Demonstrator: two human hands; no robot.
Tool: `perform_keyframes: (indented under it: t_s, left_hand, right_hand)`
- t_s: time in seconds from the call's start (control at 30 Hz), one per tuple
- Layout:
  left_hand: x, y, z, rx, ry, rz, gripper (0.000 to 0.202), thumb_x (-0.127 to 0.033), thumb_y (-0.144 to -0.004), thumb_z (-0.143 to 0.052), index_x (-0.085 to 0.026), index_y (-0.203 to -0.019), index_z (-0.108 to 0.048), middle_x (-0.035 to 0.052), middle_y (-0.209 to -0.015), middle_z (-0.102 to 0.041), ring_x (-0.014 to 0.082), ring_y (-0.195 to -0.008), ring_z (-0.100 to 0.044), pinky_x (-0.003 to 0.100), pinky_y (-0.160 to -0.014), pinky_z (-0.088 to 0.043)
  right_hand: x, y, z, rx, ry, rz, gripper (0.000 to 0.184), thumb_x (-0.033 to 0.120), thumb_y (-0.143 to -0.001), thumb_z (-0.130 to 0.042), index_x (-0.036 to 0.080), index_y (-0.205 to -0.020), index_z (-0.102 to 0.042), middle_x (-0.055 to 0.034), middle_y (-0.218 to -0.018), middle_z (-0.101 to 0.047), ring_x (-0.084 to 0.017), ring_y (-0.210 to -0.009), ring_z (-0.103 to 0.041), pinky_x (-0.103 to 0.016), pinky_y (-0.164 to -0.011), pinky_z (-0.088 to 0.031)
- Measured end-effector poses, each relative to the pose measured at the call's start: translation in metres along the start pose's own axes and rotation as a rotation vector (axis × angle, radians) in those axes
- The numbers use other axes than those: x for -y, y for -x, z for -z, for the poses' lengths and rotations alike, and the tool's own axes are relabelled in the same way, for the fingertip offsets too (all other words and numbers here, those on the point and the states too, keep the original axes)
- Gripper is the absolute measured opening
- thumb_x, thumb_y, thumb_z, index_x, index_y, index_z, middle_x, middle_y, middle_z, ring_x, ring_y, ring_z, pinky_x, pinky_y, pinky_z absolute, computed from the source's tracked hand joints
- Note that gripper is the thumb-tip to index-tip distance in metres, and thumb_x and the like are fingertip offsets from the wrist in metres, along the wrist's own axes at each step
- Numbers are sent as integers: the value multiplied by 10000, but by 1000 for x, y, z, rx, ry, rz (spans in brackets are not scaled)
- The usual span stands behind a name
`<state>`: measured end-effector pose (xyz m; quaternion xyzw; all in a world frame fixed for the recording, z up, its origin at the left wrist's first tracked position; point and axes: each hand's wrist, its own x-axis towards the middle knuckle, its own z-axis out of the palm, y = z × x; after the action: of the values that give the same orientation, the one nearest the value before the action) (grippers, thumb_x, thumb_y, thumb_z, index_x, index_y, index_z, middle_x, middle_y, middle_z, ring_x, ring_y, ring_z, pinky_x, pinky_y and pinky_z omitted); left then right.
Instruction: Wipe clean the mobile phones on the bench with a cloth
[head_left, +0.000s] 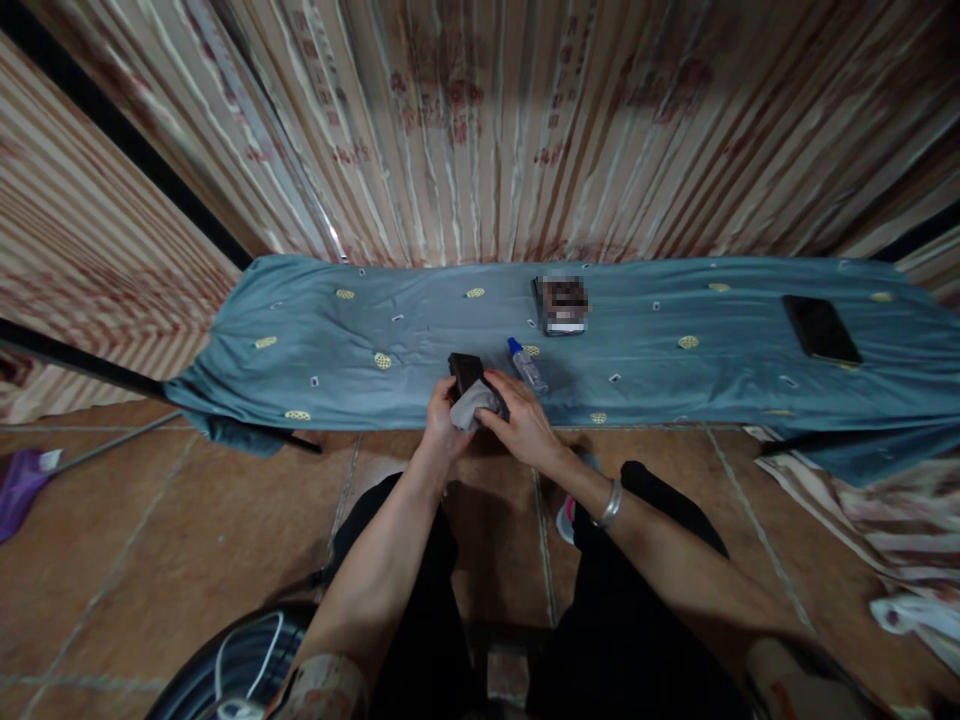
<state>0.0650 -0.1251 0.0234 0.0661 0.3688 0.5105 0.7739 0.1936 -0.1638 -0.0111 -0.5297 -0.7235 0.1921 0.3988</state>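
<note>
My left hand [442, 418] grips a small dark, box-like object [466, 369] from its left side, near the front edge of the cloth-covered surface. A light grey cloth [474, 402] lies against that object, pinched by my right hand [523, 417], which presses it on from the right. What kind of object the dark one is, I cannot make out. Just beyond my right hand lies a clear bottle [531, 368] with a blue cap, tilted on its side. A dark, flat box [561, 306] with a blurred top sits farther back.
A blue patterned cloth [420, 320] covers the long narrow surface. Toward its right end lies a black phone or tablet [822, 329]. Striped curtains [465, 130] hang behind. A purple dustpan or broom head [22, 490] is on the tiled floor at left; a coiled black hose [225, 660] sits below.
</note>
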Motion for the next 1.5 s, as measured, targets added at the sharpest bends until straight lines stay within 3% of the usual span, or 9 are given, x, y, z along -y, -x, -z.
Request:
perform_keyframes:
  t_s: [0.2,0.4,0.7,0.83,0.93,1.03,1.1,1.3,1.5]
  left_hand:
    - [-4,10,-12,-54,-12,-46,396,-264,-1000,-368,-119,-821,-690,59,-693,-721,170,-668,-697,271,-752,-557]
    - [0,14,-12,-36,-33,-11,398,-256,-1013,-367,-131,-815,-689,46,-690,-721,137,-624,-690,224,-712,-554]
    - [0,16,-13,-12,-26,23,385,-321,-1004,-382,-121,-931,-702,67,-712,-727,176,-705,-716,263,-745,-581]
    - [-4,13,-9,-23,-23,-19,367,-365,-987,-426,-138,-914,-705,81,-757,-742,201,-775,-732,283,-756,-590]
    - [-5,11,-7,26,-42,-47,353,-435,-945,-513,-145,-919,-711,103,-841,-761,231,-877,-743,306,-790,-591]
    - [-4,11,-7,46,-69,-60,377,-471,-924,-547,-135,-909,-716,113,-847,-761,257,-924,-744,329,-805,-590]
    - [-3,12,-8,32,-68,-57,374,-461,-928,-547,-130,-895,-717,109,-845,-760,255,-929,-742,326,-815,-585]
    - [2,23,-13,37,-71,6,486,-436,-1013,-365,-129,-937,-734,116,-920,-776,254,-988,-725,354,-910,-559]
    - [4,25,-13,-27,-50,70,469,-460,-1000,-404,-130,-922,-728,105,-822,-767,239,-888,-737,349,-873,-569]
  right_hand:
    - [-2,0,1,21,-76,-37,568,351,-881,-656,198,-1417,-543,-138,-1499,-536,-277,-1418,-471,-499,-1220,-330]
    - [-3,-4,0,5,-135,-128,656,421,-861,-674,178,-1447,-507,-163,-1513,-511,-287,-1421,-467,-488,-1215,-329]
    - [2,-9,9,-80,29,-50,684,419,-872,-677,175,-1476,-469,-176,-1564,-447,-311,-1467,-399,-541,-1226,-287]
    - [6,-9,10,-68,42,-84,604,425,-851,-710,185,-1387,-568,-168,-1411,-610,-319,-1331,-556,-536,-1145,-415]
    - [5,-9,10,8,-24,-202,470,437,-846,-715,197,-1247,-665,-124,-1168,-746,-291,-1077,-707,-480,-970,-559]
    - [4,-10,14,72,-71,-282,394,420,-859,-709,199,-1185,-696,-82,-999,-785,-254,-878,-750,-422,-838,-608]
    - [5,-10,18,61,-14,-220,446,396,-856,-723,197,-1251,-670,-99,-1071,-775,-272,-940,-746,-442,-880,-601]
    - [6,-13,34,38,193,199,588,293,-937,-638,183,-1491,-471,-152,-1386,-632,-310,-1291,-590,-516,-1135,-444]
    - [6,-14,38,-28,244,197,558,323,-958,-594,202,-1489,-477,-164,-1499,-526,-343,-1397,-480,-589,-1179,-371]
